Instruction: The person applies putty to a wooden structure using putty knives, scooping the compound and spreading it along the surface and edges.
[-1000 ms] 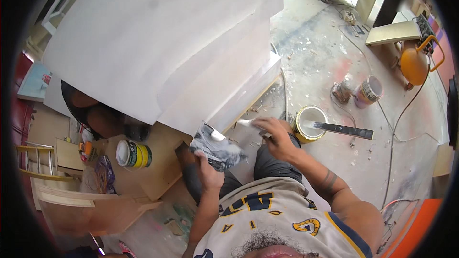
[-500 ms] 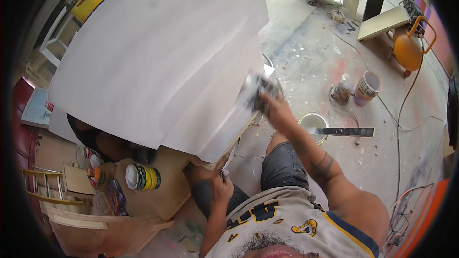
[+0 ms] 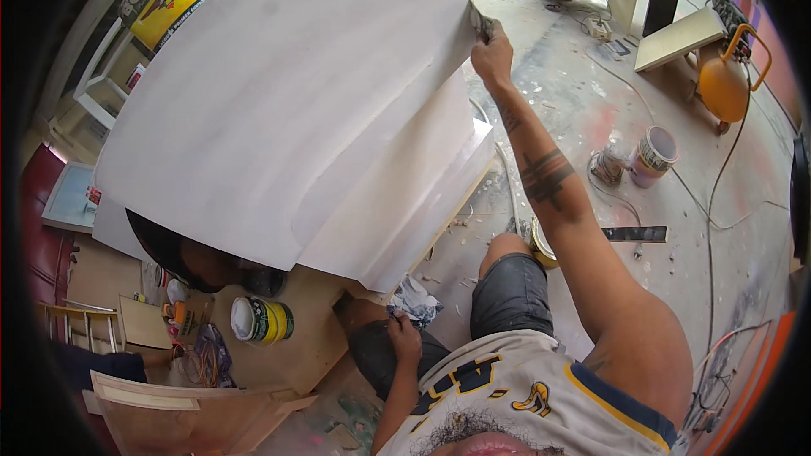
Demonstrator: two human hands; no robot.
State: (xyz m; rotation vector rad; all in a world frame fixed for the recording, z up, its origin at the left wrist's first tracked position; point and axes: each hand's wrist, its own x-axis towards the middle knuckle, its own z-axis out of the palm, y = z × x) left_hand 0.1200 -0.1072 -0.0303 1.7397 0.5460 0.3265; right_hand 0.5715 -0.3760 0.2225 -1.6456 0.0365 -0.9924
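A large white curved panel point(image 3: 253, 101) fills the space before me. At its far right edge my right hand point(image 3: 492, 55) is closed on a flat, dark-smeared putty scraper point(image 3: 480, 24), whose blade touches the panel's edge. Near my left knee, just off the panel's near corner, my left hand point(image 3: 405, 339) grips a flat plate smeared with white and grey putty point(image 3: 416, 302). The plate's face is turned up; its exact kind does not show.
An open can point(image 3: 541, 245) stands by my right knee, a dark strip point(image 3: 638, 234) beside it. A bucket point(image 3: 655, 156), cables and an orange compressor point(image 3: 723, 89) are farther right. A yellow-banded can point(image 3: 262, 321) lies left. Another person's dark sleeve point(image 3: 106, 365) reaches in lower left; someone crouches at the back.
My right hand has swept the scraper away from me along the panel to its far right edge. The plate in my left hand has turned face up. Another person's sleeve has appeared lower left.
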